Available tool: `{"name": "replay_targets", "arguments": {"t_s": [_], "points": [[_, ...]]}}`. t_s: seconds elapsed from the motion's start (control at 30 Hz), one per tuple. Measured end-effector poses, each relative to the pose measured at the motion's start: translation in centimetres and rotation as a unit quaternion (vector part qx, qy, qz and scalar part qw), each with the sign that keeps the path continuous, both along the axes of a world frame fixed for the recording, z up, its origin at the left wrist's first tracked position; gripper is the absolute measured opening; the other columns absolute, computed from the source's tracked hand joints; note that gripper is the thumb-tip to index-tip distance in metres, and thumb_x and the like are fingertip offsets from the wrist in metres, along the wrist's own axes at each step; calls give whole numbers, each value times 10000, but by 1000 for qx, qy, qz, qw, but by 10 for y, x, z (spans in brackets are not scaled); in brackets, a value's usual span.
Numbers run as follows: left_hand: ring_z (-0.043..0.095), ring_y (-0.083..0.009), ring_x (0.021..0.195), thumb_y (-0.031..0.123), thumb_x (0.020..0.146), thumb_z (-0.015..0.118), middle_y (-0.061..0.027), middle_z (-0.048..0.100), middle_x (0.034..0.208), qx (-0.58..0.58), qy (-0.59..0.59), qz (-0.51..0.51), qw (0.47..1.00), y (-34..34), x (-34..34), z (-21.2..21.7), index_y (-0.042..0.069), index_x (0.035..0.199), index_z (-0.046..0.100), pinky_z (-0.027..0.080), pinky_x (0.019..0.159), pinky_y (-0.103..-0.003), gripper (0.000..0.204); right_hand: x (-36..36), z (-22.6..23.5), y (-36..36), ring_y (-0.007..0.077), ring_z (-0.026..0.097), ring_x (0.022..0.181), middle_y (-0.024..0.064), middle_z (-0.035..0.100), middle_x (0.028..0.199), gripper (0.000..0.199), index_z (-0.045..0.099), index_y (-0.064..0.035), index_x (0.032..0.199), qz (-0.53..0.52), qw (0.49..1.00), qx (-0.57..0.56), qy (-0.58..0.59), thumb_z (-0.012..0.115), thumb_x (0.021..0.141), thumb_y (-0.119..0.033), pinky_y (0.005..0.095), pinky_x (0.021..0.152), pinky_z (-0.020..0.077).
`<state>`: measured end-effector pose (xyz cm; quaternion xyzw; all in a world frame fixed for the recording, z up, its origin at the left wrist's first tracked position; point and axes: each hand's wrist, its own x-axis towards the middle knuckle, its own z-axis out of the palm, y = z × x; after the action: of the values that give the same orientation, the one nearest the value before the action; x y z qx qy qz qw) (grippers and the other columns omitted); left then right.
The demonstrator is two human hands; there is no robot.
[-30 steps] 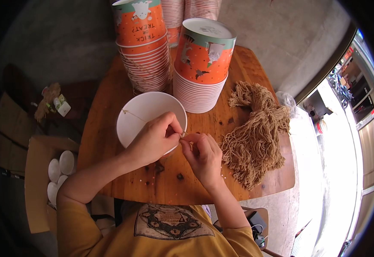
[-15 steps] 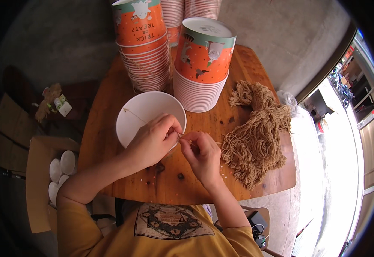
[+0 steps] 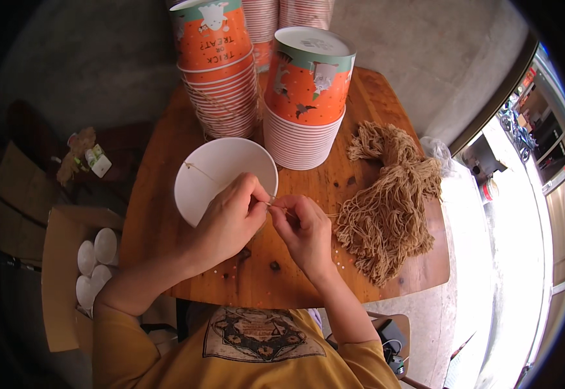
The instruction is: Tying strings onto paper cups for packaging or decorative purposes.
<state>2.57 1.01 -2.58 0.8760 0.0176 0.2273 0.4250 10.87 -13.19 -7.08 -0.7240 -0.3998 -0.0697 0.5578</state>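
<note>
A white-lined paper bucket (image 3: pixel 214 159) rests on the table, its open mouth toward me. A thin tan cord (image 3: pixel 203 170) is knotted at its left rim and runs across the mouth toward the right rim. At that right rim, my left hand (image 3: pixel 234 217) pinches the cord between thumb and fingers, its back covering the bucket's lower part. My right hand (image 3: pixel 305 233) pinches the cord just beside it, fingertips nearly touching the left ones. Whether there is a knot between the fingertips is too small to tell. A tan cord bundle (image 3: pixel 389 214) lies right of my right hand.
An upside-down stack of orange buckets (image 3: pixel 305 104) stands behind the bucket. Another stack (image 3: pixel 221 84), cords hanging around it, leans at its left; more stand behind. A cardboard box (image 3: pixel 62 279) holding white cups sits left of the wooden table (image 3: pixel 282 279).
Both hands keep pinching the cord at the bucket's right rim. My fingertips have shifted slightly, with a short piece of cord now showing between them. The bucket has barely moved.
</note>
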Motion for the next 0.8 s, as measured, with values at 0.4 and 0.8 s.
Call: {"name": "replay_targets", "arguments": {"t_s": [0.4, 0.8], "points": [[579, -95, 785, -62, 895, 561, -20, 568, 836, -95, 32, -107, 989, 14, 12, 10, 35, 1097, 484, 500, 736, -273, 237, 2, -3, 0, 27, 550, 716, -31, 606, 846, 81, 597, -11, 975, 91, 946, 104, 293, 643, 945, -70, 185, 629, 447], [577, -92, 892, -27, 920, 569, -20, 571, 906, -151, 65, -218, 962, 27, 28, 11, 29, 1255, 425, 479, 852, -280, 369, 12, 3, -2, 28, 440, 637, -74, 536, 792, 109, 607, -84, 957, 147, 842, 148, 497, 618, 970, -191, 186, 580, 364]]}}
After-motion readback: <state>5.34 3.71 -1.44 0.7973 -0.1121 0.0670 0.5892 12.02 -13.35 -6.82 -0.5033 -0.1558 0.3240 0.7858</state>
